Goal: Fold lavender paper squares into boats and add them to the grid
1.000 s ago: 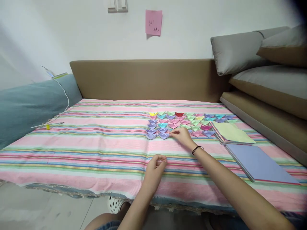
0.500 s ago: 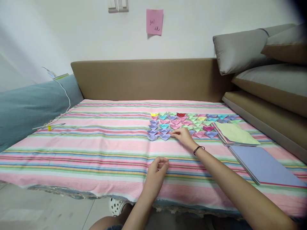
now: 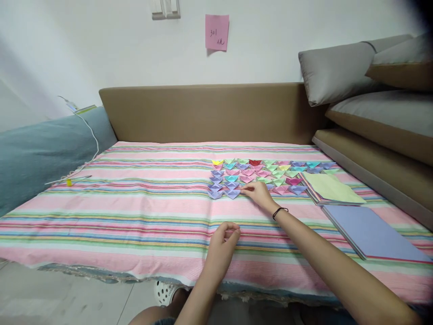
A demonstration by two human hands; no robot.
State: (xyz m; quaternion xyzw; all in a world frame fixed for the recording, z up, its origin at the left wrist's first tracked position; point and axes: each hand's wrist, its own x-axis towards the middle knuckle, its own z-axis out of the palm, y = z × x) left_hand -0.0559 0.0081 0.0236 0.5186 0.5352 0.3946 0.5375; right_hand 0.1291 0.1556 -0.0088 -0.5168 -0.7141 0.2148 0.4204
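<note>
Knees and a white perforated shoe (image 3: 164, 291) show below the near edge of the bed. Left hand (image 3: 221, 248) rests on the striped sheet (image 3: 135, 212) just inside that near edge, roughly at mid-width; its grip is loosely curled, thumb near the fingertips, and whether it holds anything cannot be told. Right hand (image 3: 259, 193) reaches further in, toward the middle of the bed, with a black band (image 3: 279, 211) on its wrist. Its fingers are extended and lie against the near row of the folded paper pieces (image 3: 260, 174); the grip is released, closing on nothing visible.

Folded paper pieces lie in tight rows right of centre, running toward the right edge of the bed: purple ones at the near left corner of the patch, then pink, green, blue, one yellow and one red along the far row. Just beside the patch on the right lies a stack of paper sheets with a pale green sheet (image 3: 331, 188) on top. Nearer, along the right edge, lies a second stack topped by a lilac sheet (image 3: 370, 232).

At the left edge, a white cable (image 3: 90, 149) runs down from a grey-blue cushion (image 3: 43, 149). A brown backrest (image 3: 209, 113) lines the far edge. Cushions (image 3: 338, 67) are piled at the far right corner. A pink note (image 3: 217, 31) hangs on the wall behind.
</note>
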